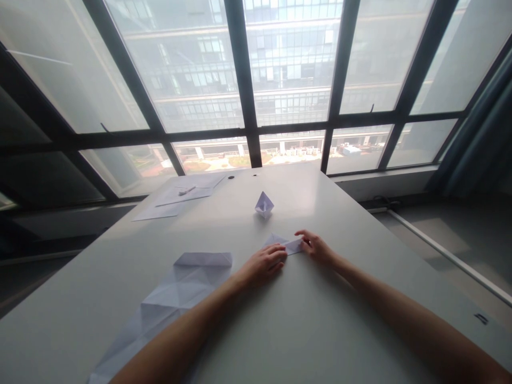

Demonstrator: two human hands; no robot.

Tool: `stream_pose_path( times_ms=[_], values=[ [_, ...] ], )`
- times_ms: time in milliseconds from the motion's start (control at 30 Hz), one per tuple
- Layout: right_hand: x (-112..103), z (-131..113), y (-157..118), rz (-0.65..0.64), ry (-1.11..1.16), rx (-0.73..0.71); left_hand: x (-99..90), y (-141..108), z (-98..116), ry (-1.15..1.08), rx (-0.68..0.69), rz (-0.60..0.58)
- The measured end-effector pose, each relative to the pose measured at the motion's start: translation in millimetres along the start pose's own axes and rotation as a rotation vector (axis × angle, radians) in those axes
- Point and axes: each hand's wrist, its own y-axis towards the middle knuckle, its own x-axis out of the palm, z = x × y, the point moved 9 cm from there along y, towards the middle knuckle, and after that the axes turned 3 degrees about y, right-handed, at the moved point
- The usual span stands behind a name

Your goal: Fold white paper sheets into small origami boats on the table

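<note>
A small folded piece of white paper [294, 246] lies on the white table between my two hands. My left hand [266, 263] rests flat on its left part, fingers stretched out and covering some of it. At the right end, the thumb and fingers of my right hand [314, 247] close on the paper's edge. Just beyond stands a folded paper boat [264, 205], apart from both hands. Under and beside my left forearm spreads a larger creased sheet of paper [176, 293], partly hidden by the arm.
Flat white sheets [172, 205] lie at the table's far left, with a small white crumpled or rolled item [186, 190] on top. Round holes [231, 177] pierce the far edge of the table [340, 320]. Tall windows with dark frames [250, 106] rise behind it.
</note>
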Motion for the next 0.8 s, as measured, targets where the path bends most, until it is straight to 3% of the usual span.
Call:
stream_pose_path(
  times_ms=[300,533,800],
  values=[
    [2,-1,2,-0.055,0.166,0.005,-0.7,1,6,0.029,0.030,-0.027],
    [7,-11,-3,-0.106,0.013,0.005,-3.8,1,12,0.019,0.066,-0.023],
    [13,-6,-5,-0.205,0.216,0.011,-1.3,1,8,0.052,0.052,-0.024]
  ],
)
